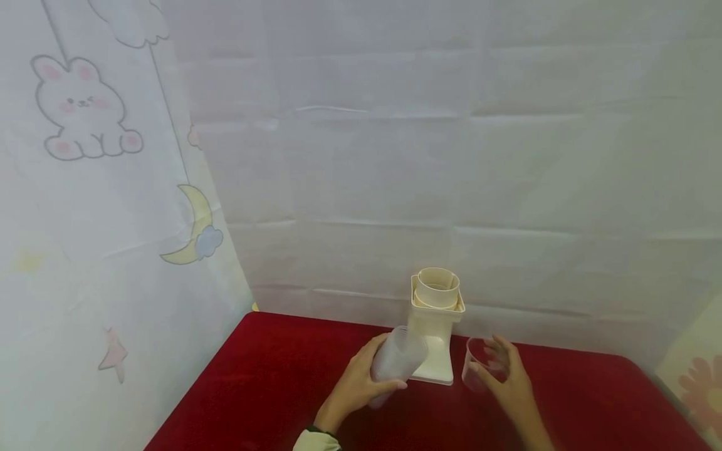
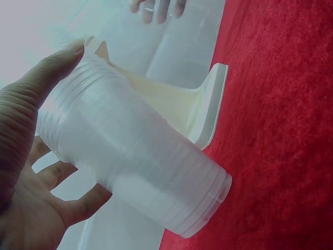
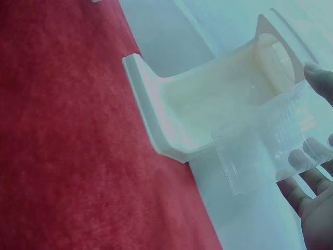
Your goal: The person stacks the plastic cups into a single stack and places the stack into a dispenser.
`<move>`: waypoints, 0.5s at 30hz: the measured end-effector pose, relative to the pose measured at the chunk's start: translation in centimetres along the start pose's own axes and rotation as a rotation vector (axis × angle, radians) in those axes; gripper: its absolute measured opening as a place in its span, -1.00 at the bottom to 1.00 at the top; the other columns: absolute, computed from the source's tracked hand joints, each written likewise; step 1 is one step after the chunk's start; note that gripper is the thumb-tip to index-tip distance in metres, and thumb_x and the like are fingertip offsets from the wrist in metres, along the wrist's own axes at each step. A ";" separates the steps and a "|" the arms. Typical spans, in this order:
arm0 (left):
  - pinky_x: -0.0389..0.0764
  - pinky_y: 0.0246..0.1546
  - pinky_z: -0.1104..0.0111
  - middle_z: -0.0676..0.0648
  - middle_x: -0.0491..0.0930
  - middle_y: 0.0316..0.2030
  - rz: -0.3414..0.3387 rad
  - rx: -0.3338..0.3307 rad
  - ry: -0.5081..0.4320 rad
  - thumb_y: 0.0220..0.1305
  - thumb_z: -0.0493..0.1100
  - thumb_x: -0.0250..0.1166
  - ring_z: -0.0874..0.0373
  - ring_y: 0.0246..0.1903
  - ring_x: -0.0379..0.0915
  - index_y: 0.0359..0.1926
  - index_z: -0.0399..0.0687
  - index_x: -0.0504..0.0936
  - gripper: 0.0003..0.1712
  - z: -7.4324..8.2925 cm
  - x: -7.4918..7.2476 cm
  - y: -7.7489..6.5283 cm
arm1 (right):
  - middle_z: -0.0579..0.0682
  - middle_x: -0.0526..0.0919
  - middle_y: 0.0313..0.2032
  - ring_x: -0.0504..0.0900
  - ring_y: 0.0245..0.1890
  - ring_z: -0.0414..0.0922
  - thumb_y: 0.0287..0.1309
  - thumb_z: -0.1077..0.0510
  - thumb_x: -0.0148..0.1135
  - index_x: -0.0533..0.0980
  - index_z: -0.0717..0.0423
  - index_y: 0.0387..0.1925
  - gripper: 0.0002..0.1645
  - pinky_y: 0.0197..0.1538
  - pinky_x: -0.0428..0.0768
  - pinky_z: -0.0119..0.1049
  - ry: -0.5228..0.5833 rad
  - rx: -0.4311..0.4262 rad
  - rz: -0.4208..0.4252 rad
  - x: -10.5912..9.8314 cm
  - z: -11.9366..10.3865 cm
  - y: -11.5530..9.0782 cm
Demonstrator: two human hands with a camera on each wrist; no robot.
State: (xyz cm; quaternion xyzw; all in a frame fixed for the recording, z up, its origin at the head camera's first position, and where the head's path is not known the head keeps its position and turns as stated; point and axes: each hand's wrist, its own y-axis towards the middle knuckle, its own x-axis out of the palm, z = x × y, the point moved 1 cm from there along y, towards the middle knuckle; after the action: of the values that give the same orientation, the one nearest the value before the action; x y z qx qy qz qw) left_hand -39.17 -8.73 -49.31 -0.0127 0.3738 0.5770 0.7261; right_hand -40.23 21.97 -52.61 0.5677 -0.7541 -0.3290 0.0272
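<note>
My left hand (image 1: 356,380) grips a stack of clear plastic cups (image 1: 399,356), thumb on one side and fingers on the other. The stack leans, its rims up and to the right in the head view; in the left wrist view the nested cups (image 2: 140,151) show several rims near the thumb. Between the hands stands a cream plastic cup holder (image 1: 431,322) with a round collar at its top and a flat foot. To its right, my right hand (image 1: 512,380) holds a clear cup (image 3: 260,146) between thumb and fingers.
The holder's foot rests on a table with a red cloth (image 1: 271,369), close to the back edge. Behind it hangs a pale creased sheet (image 1: 361,169). At the left is another sheet with a rabbit (image 1: 84,109) and a moon (image 1: 194,232) printed on it.
</note>
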 end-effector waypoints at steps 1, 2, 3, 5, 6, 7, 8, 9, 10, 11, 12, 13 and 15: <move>0.56 -0.01 0.18 0.11 0.45 0.24 0.002 0.001 -0.001 0.06 0.34 0.46 0.16 0.07 0.44 0.45 0.27 0.24 0.00 0.0 0.0 0.0 | 0.26 0.46 0.25 0.30 0.07 -0.63 0.15 0.18 0.46 0.16 0.25 0.43 -0.06 -0.03 0.35 -0.77 -0.002 -0.010 0.002 0.0 -0.2 0.0; 0.56 -0.02 0.18 0.11 0.45 0.23 0.003 0.001 -0.001 0.06 0.34 0.46 0.16 0.06 0.44 0.45 0.28 0.24 0.00 0.0 0.0 0.0 | 0.26 0.47 0.24 0.31 0.08 -0.63 0.14 0.19 0.46 0.16 0.26 0.42 -0.07 -0.03 0.36 -0.76 -0.001 -0.019 0.005 -0.1 -0.3 0.1; 0.56 -0.02 0.19 0.11 0.45 0.23 0.002 0.000 -0.001 0.06 0.34 0.46 0.17 0.06 0.44 0.45 0.28 0.24 -0.01 0.0 0.0 0.0 | 0.26 0.47 0.24 0.32 0.08 -0.62 0.13 0.21 0.46 0.16 0.27 0.42 -0.07 -0.02 0.36 -0.76 0.002 -0.026 0.009 -0.1 -0.4 0.1; 0.56 -0.03 0.19 0.11 0.46 0.22 0.002 -0.002 -0.001 0.06 0.33 0.46 0.17 0.06 0.44 0.45 0.29 0.24 -0.01 0.0 0.0 -0.1 | 0.26 0.48 0.23 0.33 0.08 -0.62 0.12 0.24 0.47 0.16 0.28 0.42 -0.07 -0.02 0.37 -0.76 0.007 -0.036 0.013 -0.2 -0.6 0.0; 0.56 -0.04 0.19 0.11 0.46 0.22 0.003 -0.002 -0.001 0.06 0.33 0.46 0.17 0.05 0.45 0.44 0.28 0.24 -0.01 0.0 0.0 -0.1 | 0.25 0.48 0.23 0.33 0.08 -0.62 0.11 0.25 0.47 0.17 0.28 0.41 -0.07 -0.01 0.37 -0.76 0.008 -0.037 0.015 -0.2 -0.6 0.0; 0.56 -0.04 0.19 0.11 0.46 0.21 0.003 -0.003 -0.003 0.06 0.33 0.47 0.17 0.05 0.45 0.44 0.28 0.24 -0.02 0.0 0.0 -0.1 | 0.25 0.48 0.22 0.33 0.08 -0.62 0.11 0.26 0.47 0.17 0.29 0.41 -0.07 -0.01 0.37 -0.75 0.009 -0.038 0.016 -0.2 -0.6 0.0; 0.56 -0.04 0.19 0.11 0.46 0.21 0.003 -0.003 -0.004 0.06 0.32 0.47 0.17 0.05 0.45 0.44 0.28 0.24 -0.02 0.0 0.0 -0.1 | 0.25 0.48 0.22 0.34 0.08 -0.62 0.11 0.26 0.47 0.17 0.29 0.41 -0.07 -0.01 0.37 -0.75 0.014 -0.039 0.017 -0.2 -0.6 0.0; 0.56 -0.04 0.19 0.11 0.46 0.21 0.003 -0.005 -0.005 0.06 0.32 0.47 0.17 0.05 0.45 0.44 0.28 0.25 -0.02 0.0 0.0 -0.1 | 0.24 0.48 0.22 0.34 0.08 -0.62 0.11 0.27 0.47 0.17 0.29 0.41 -0.07 0.00 0.38 -0.74 0.018 -0.040 0.017 -0.2 -0.6 0.0; 0.56 -0.04 0.19 0.11 0.46 0.21 0.002 -0.006 -0.006 0.06 0.32 0.47 0.17 0.05 0.45 0.44 0.28 0.24 -0.02 0.1 0.0 -0.1 | 0.24 0.48 0.22 0.35 0.08 -0.61 0.11 0.28 0.46 0.17 0.29 0.41 -0.07 0.00 0.38 -0.74 0.023 -0.041 0.018 -0.2 -0.6 0.0; 0.56 -0.04 0.19 0.11 0.47 0.21 0.002 -0.008 -0.007 0.06 0.32 0.47 0.17 0.04 0.45 0.44 0.28 0.24 -0.02 0.1 0.0 -0.1 | 0.24 0.48 0.22 0.35 0.08 -0.61 0.11 0.28 0.46 0.17 0.29 0.41 -0.08 0.00 0.39 -0.73 0.026 -0.044 0.019 -0.3 -0.7 0.0; 0.56 -0.04 0.19 0.11 0.47 0.20 0.001 -0.011 -0.008 0.06 0.32 0.47 0.17 0.04 0.45 0.44 0.29 0.24 -0.02 0.1 0.0 -0.1 | 0.23 0.48 0.21 0.36 0.08 -0.59 0.10 0.29 0.46 0.17 0.29 0.40 -0.08 0.00 0.39 -0.73 0.033 -0.046 0.019 -0.3 -0.7 0.1; 0.56 -0.04 0.18 0.11 0.46 0.20 0.001 -0.013 -0.009 0.05 0.33 0.47 0.17 0.04 0.45 0.44 0.29 0.24 -0.01 0.1 0.0 -0.1 | 0.23 0.48 0.21 0.37 0.08 -0.59 0.10 0.29 0.46 0.18 0.30 0.40 -0.08 0.00 0.40 -0.72 0.036 -0.049 0.020 -0.3 -0.7 0.1; 0.56 -0.03 0.18 0.12 0.46 0.20 -0.001 -0.015 -0.010 0.05 0.33 0.46 0.17 0.05 0.45 0.44 0.29 0.24 -0.01 0.1 0.0 0.0 | 0.22 0.48 0.21 0.38 0.08 -0.57 0.10 0.30 0.46 0.18 0.30 0.40 -0.09 0.00 0.41 -0.72 0.043 -0.051 0.022 -0.3 -0.7 0.1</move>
State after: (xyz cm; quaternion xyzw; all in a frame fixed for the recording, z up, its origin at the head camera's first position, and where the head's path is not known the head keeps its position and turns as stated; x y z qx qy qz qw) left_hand -39.10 -8.73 -49.24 -0.0155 0.3656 0.5796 0.7281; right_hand -39.93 21.90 -51.85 0.5655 -0.7508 -0.3357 0.0616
